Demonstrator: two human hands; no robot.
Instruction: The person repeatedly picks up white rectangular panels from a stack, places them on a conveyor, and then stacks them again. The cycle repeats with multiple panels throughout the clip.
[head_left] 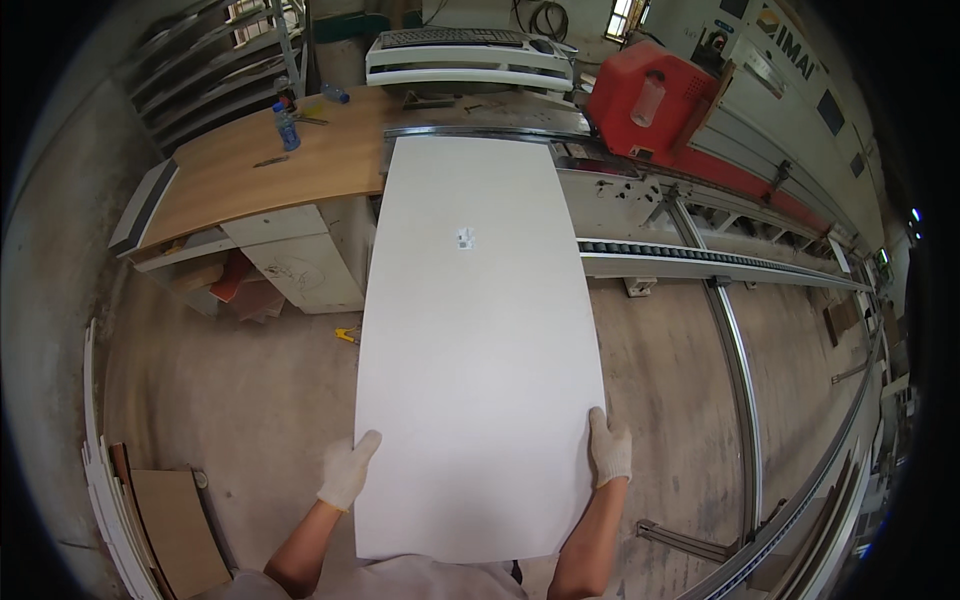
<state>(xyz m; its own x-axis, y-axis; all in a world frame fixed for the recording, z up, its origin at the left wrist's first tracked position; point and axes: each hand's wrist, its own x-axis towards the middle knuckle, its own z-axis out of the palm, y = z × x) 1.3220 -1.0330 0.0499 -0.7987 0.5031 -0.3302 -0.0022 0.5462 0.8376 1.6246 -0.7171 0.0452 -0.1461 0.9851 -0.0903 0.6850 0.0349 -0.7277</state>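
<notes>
A long white panel (pixel 475 350) stretches from my body to the metal-edged machine table (pixel 480 131) at the far side. Its far end lies at that table, and a small printed label (pixel 465 238) sticks to its upper half. My left hand (pixel 348 470), in a pale work glove, grips the left edge near the close end, thumb on top. On the opposite edge my right hand (pixel 610 447), gloved the same way, holds on with its thumb on top. The fingers of both hands are hidden under the panel. The near end reaches my grey shirt.
To the left stands a wooden-topped desk (pixel 330 165) with a blue-capped bottle (pixel 286 128). A keyboard (pixel 455 38) rests on a white shelf behind. At right are a red-and-white machine (pixel 640 100), a roller rail (pixel 720 262) and a metal support frame (pixel 738 370). Boards (pixel 180 525) lean at lower left.
</notes>
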